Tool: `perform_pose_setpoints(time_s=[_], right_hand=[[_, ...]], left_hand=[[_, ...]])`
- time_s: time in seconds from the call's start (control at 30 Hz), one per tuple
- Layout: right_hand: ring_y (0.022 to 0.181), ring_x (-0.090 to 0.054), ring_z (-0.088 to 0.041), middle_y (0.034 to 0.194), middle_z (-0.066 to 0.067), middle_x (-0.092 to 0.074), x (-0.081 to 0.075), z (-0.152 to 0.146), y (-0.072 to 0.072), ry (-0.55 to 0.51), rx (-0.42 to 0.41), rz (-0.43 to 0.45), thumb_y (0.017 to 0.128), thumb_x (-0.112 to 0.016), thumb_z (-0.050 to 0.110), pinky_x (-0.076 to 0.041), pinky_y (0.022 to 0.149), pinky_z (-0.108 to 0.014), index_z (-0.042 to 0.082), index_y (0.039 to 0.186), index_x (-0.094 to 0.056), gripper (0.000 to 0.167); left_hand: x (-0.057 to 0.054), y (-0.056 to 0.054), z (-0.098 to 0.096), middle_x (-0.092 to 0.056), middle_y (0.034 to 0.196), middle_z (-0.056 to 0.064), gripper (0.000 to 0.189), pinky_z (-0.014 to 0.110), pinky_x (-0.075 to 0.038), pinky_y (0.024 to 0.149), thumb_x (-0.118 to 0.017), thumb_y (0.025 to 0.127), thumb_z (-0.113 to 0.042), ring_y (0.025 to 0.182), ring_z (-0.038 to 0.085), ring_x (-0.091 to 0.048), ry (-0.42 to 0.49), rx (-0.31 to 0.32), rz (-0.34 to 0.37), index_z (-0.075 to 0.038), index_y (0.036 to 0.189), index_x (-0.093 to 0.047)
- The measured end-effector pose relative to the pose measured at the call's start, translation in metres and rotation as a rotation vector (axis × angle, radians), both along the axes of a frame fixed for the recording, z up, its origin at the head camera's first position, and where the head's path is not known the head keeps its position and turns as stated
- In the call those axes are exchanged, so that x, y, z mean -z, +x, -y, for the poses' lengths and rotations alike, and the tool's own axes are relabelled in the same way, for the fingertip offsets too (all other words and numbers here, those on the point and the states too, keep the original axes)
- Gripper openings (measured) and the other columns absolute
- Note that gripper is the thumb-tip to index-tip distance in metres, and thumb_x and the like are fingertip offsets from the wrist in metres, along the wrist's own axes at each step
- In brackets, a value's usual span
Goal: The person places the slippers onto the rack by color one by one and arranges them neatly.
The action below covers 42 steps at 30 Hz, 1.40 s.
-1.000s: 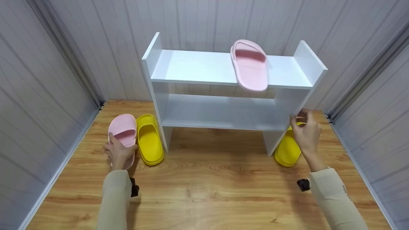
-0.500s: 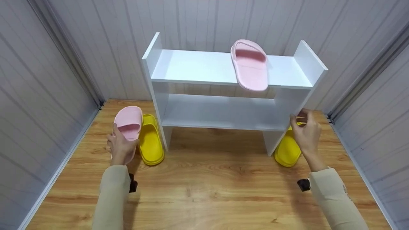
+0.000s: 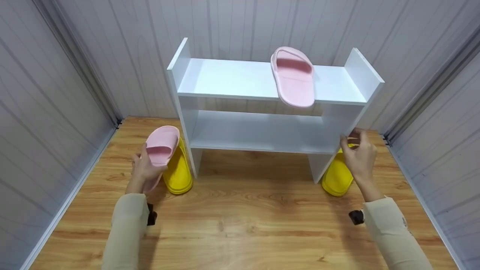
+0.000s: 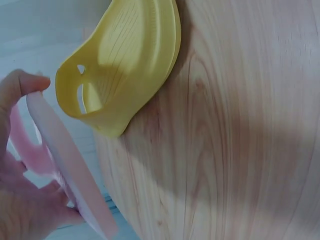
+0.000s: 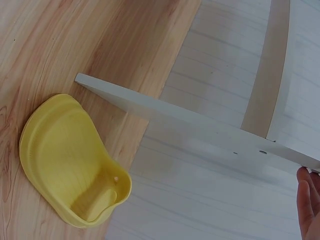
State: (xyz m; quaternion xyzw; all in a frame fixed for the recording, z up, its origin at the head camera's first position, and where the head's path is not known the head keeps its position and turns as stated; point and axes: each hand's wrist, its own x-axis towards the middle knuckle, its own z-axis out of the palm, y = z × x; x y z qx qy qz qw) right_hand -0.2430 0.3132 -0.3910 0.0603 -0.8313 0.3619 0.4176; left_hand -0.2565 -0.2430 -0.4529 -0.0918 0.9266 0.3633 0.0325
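Observation:
My left hand (image 3: 144, 167) grips a pink slipper (image 3: 163, 139) by its sides, toe pointing away. In the left wrist view that slipper (image 4: 70, 160) stands on edge between the thumb and the fingers. Right beside it a yellow slipper (image 3: 177, 170) lies on the floor, partly covered in the head view. My right hand (image 3: 360, 155) holds the front edge of the right side panel (image 5: 200, 125) of a white two-tier shelf (image 3: 258, 129), with curled fingers and the thumb at the edge. Another yellow slipper (image 5: 70, 155) lies below this hand, outside the panel.
A second pink slipper (image 3: 296, 80) lies on the top board (image 3: 232, 77), its heel jutting over the front edge. The shelf stands on a wood-pattern floor (image 3: 240, 225). Grey panelled walls (image 3: 56, 112) close in the back and both sides.
The left hand has lifted the pink slipper and carried it to the right, over the yellow slipper and toward the shelf, tilting it. The right hand has stayed at the panel.

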Motion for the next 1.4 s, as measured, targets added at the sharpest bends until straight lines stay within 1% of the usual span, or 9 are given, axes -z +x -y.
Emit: perform_pose_setpoints(time_s=[0.07, 0.23, 0.47, 0.57, 0.7, 0.83, 1.0, 1.23, 1.4], right_hand=[[0.069, -0.060, -0.026, 0.085, -0.014, -0.063, 0.000, 0.000, 0.000, 0.003, -0.005, -0.002, 0.080, -0.062, 0.013, -0.039, 0.056, -0.007, -0.006, 0.098, -0.056, 0.027], [0.069, -0.061, -0.027, 0.085, -0.014, -0.063, 0.000, -0.002, -0.001, 0.016, 0.003, -0.008, 0.080, -0.062, 0.014, -0.039, 0.056, -0.006, -0.006, 0.098, -0.056, 0.027], [0.068, -0.061, -0.027, 0.084, -0.016, -0.063, 0.000, -0.002, -0.001, 0.005, 0.004, 0.001, 0.080, -0.063, 0.014, -0.039, 0.056, -0.006, -0.007, 0.097, -0.056, 0.027], [0.068, -0.061, -0.028, 0.084, -0.016, -0.063, 0.000, -0.002, -0.001, 0.004, -0.001, -0.008, 0.080, -0.063, 0.012, -0.038, 0.055, -0.006, -0.008, 0.096, -0.056, 0.027], [0.068, -0.061, -0.028, 0.084, -0.016, -0.063, 0.000, -0.001, -0.002, 0.020, 0.003, -0.020, 0.079, -0.062, 0.011, -0.038, 0.055, -0.005, -0.007, 0.095, -0.056, 0.024], [0.068, -0.061, -0.028, 0.084, -0.015, -0.063, 0.000, -0.001, -0.002, 0.029, 0.008, -0.024, 0.079, -0.062, 0.011, -0.038, 0.056, -0.005, -0.005, 0.095, -0.056, 0.024], [0.069, -0.061, -0.028, 0.085, -0.015, -0.063, 0.000, -0.001, -0.001, 0.023, 0.015, -0.013, 0.079, -0.062, 0.012, -0.038, 0.056, -0.005, -0.005, 0.095, -0.056, 0.024], [0.070, -0.061, -0.029, 0.085, -0.016, -0.063, 0.000, -0.001, -0.001, 0.014, 0.011, 0.005, 0.079, -0.062, 0.012, -0.038, 0.056, -0.006, -0.006, 0.096, -0.056, 0.025], [0.070, -0.061, -0.028, 0.086, -0.015, -0.063, 0.000, 0.000, -0.001, 0.009, 0.011, 0.016, 0.080, -0.063, 0.013, -0.038, 0.056, -0.006, -0.006, 0.097, -0.055, 0.027]], left_hand=[[-0.001, 0.000, 0.005, -0.003, 0.128, 0.040, 0.104, 0.062, -0.019, 0.091, -0.068, 0.071, -0.025, 0.114, 0.054, -0.017, -0.015, 0.044, 0.007, -0.004, 0.139, 0.008], [-0.006, 0.003, 0.014, -0.006, 0.127, 0.039, 0.100, 0.061, -0.019, 0.092, -0.067, 0.073, -0.025, 0.113, 0.052, -0.018, -0.002, 0.099, 0.043, -0.003, 0.139, 0.005], [-0.013, 0.013, 0.027, 0.012, 0.134, 0.033, 0.102, 0.058, -0.008, 0.096, -0.066, 0.074, -0.017, 0.118, 0.049, -0.005, 0.235, 0.181, 0.177, -0.010, 0.140, 0.011], [-0.016, 0.017, 0.033, 0.011, 0.134, 0.033, 0.101, 0.057, -0.006, 0.096, -0.066, 0.073, -0.017, 0.117, 0.047, -0.002, 0.316, 0.244, 0.217, -0.008, 0.140, 0.010], [-0.020, 0.024, 0.043, 0.003, 0.134, 0.033, 0.097, 0.056, -0.006, 0.094, -0.066, 0.074, -0.020, 0.116, 0.045, -0.005, 0.345, 0.347, 0.226, -0.003, 0.139, 0.005], [-0.028, 0.031, 0.051, 0.004, 0.137, 0.032, 0.097, 0.057, -0.006, 0.094, -0.065, 0.074, -0.023, 0.119, 0.045, -0.004, 0.326, 0.424, 0.274, -0.004, 0.139, 0.005], [-0.038, 0.039, 0.053, 0.008, 0.136, 0.036, 0.102, 0.061, -0.001, 0.094, -0.065, 0.075, -0.030, 0.121, 0.050, 0.004, 0.240, 0.472, 0.400, -0.004, 0.139, 0.010], [-0.044, 0.043, 0.048, -0.012, 0.135, 0.035, 0.093, 0.060, -0.009, 0.093, -0.067, 0.073, -0.026, 0.120, 0.048, -0.010, 0.190, 0.530, 0.471, -0.008, 0.141, -0.005], [-0.048, 0.043, 0.038, -0.016, 0.135, 0.031, 0.093, 0.060, -0.012, 0.092, -0.068, 0.071, -0.025, 0.119, 0.046, -0.016, 0.132, 0.569, 0.500, -0.012, 0.142, -0.010]])
